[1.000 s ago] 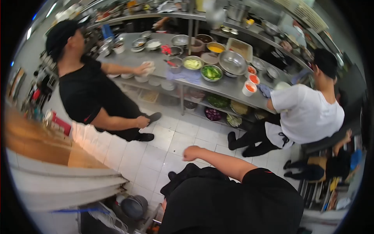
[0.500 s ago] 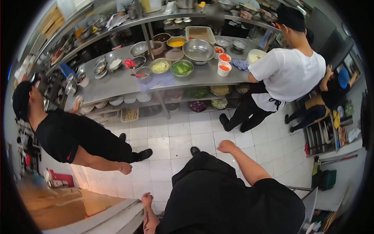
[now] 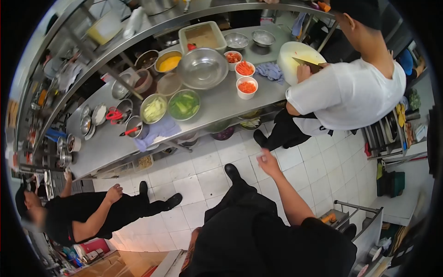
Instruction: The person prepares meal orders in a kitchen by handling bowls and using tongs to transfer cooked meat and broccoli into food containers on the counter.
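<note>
My right hand (image 3: 268, 163) is in front of me over the floor tiles, holding nothing, its fingers loosely bent and apart. Only a part of my left hand (image 3: 195, 234) shows beside my dark clothing; its fingers are hidden. Ahead stands a steel counter (image 3: 221, 102), out of reach of both hands. On it are a large steel bowl (image 3: 203, 69), a bowl of green vegetable pieces (image 3: 183, 105), a bowl of pale green slices (image 3: 154, 109) and white tubs of cut orange-red vegetables (image 3: 247, 87).
At right, a co-worker in a white shirt (image 3: 344, 94) holds a knife (image 3: 307, 63) over a round cutting board (image 3: 290, 51). Another person in black (image 3: 92, 217) stands at left. A metal rack (image 3: 362, 207) is at lower right. Cardboard (image 3: 104, 267) lies at lower left.
The counter has come closer and the view has tilted. My right hand has swung slightly forward; my left hand has gone mostly behind my clothing. The person in black has raised an arm.
</note>
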Available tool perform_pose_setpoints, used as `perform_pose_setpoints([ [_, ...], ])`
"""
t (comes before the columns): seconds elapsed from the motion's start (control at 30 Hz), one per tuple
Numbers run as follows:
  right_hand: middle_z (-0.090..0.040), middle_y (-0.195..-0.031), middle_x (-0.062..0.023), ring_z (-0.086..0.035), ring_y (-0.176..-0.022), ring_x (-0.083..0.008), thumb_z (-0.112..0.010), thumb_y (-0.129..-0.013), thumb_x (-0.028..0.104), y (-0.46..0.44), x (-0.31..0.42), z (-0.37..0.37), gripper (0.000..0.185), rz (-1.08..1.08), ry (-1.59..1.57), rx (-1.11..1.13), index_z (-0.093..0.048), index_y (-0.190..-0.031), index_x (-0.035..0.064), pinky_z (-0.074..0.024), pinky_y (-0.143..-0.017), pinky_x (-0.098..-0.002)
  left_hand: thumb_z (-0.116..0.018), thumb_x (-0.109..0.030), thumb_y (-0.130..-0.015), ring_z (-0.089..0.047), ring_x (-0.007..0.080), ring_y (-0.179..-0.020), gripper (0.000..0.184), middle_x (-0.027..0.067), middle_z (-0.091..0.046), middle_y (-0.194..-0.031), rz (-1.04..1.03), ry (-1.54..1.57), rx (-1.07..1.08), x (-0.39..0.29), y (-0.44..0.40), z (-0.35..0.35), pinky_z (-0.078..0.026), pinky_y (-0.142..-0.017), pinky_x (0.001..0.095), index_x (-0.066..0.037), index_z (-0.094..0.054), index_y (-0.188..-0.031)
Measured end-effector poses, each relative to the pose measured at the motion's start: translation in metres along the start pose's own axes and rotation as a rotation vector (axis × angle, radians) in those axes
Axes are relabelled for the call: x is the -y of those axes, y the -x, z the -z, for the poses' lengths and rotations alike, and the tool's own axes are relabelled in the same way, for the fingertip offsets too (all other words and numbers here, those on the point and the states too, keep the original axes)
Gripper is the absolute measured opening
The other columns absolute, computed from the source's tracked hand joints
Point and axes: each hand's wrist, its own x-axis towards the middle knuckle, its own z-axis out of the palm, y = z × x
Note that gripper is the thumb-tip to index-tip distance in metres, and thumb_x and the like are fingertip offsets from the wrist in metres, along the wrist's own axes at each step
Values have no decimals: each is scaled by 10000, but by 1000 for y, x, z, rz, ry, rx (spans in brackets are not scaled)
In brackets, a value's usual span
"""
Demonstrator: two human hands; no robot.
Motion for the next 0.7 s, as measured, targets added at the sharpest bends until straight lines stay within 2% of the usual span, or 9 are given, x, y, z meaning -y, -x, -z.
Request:
perform_pose_setpoints([
  [0.1, -698, -927, -98, -679, -591, -166, -656, -957, 340, -121, 99, 24, 443, -222, -459, -141, -525, -1278, 65, -540, -496, -302, -611, -262, -966, -696, 155, -767, 290, 114, -735, -866, -5, -47, 88, -54, -37, 3, -543, -695, 307, -26, -711, -1102],
  [0.17, -690, -968, -116, -690, -620, -166, -656, -957, 369, -184, 135, 41, 426, -320, -561, -208, -523, -1201, 46, -546, -473, -291, -616, -265, -966, -693, 147, -789, 293, 108, -734, -876, 24, -22, 70, -75, -66, 17, -535, -696, 299, -29, -710, -1112],
  [0.3, -676, -974, -126, -691, -621, -181, -657, -958, 351, -267, 149, 47, 407, -418, -457, -259, -514, -1134, 12, -576, -495, -305, -634, -270, -977, -670, 130, -858, 294, 59, -720, -968, 164, 365, -80, -115, -117, 58, -513, -706, 281, -53, -689, -1167],
  [0.37, -661, -970, -138, -699, -633, -197, -664, -953, 310, -285, 141, 47, 380, -486, -447, -162, -505, -1076, -12, -595, -513, -316, -635, -269, -990, -662, 133, -893, 294, 33, -702, -1054, 218, 534, -177, -134, -133, 75, -508, -736, 288, -79, -663, -1213],
  [0.47, -648, -928, -137, -706, -641, -213, -660, -944, 228, -296, 109, 32, 296, -447, -691, -167, -502, -1038, -4, -598, -516, -317, -633, -271, -991, -660, 132, -905, 291, 33, -703, -1050, 261, 555, -152, -153, -144, 81, -506, -755, 289, -77, -663, -1206],
  [0.5, -641, -892, -132, -706, -647, -209, -634, -934, 134, -294, 108, 29, 181, -421, -795, -209, -504, -973, 15, -601, -525, -312, -633, -271, -993, -659, 136, -915, 291, 34, -704, -1046, 275, 533, -121, -150, -145, 78, -506, -754, 295, -70, -663, -1201],
  [0.57, -634, -869, -119, -704, -649, -201, -626, -928, 106, -287, 106, 23, 150, -343, -749, -265, -504, -949, 20, -602, -530, -308, -631, -275, -994, -654, 135, -912, 294, 35, -705, -1038, 273, 600, -20, -118, -150, 61, -500, -736, 292, -45, -664, -1175],
  [0.6, -627, -845, -106, -701, -651, -193, -617, -922, 78, -283, 104, 25, 125, -260, -692, -317, -504, -924, 25, -603, -534, -303, -650, -301, -984, -664, 179, -952, 375, 90, -698, -1094, 237, 512, 86, -113, -151, 60, -520, -793, 330, -40, -637, -1253],
  [0.7, -620, -824, -97, -700, -662, -178, -618, -914, 65, -275, 103, 30, 129, -211, -681, -399, -499, -895, 18, -610, -555, -300, -632, -310, -992, -509, 243, -1133, 448, 157, -471, -1273, 169, 374, 138, -88, -183, 122, -530, -843, 388, -70, -532, -1356],
])
